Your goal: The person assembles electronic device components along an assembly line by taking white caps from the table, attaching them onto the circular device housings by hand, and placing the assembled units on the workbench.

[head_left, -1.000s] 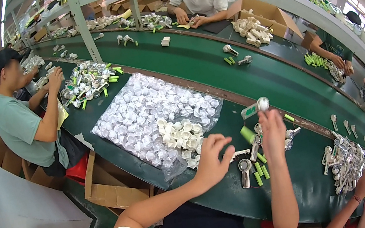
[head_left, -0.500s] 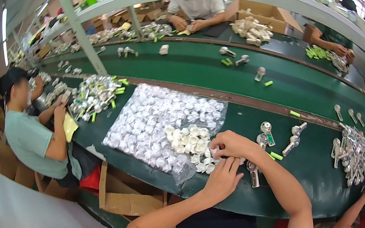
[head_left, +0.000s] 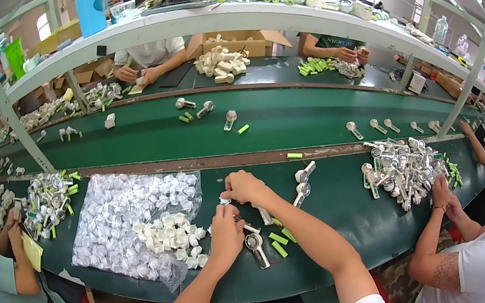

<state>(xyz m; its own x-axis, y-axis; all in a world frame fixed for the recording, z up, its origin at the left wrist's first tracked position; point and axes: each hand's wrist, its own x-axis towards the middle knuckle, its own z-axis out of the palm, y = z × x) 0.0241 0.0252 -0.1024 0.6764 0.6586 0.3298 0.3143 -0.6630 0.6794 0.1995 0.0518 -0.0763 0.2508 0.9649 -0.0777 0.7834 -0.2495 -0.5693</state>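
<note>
**Both hands busy at the green bench**

Just below the middle of the frame, my left hand [head_left: 225, 229] and right hand [head_left: 244, 187] are bunched together, fingers curled narrow around a small white plastic cap [head_left: 225, 201] pinched between them. Right under my left hand lies a silver metal handheld fan body [head_left: 255, 246], with little green cylinder batteries [head_left: 279, 242] beside it. The clear plastic bag of white caps [head_left: 131, 220] sits left of my hands on the green table [head_left: 336, 239].

Both hands, left hand [head_left: 225, 229] and right hand [head_left: 244, 187], meet over silver parts [head_left: 254, 245] on the green table [head_left: 336, 239].
</note>
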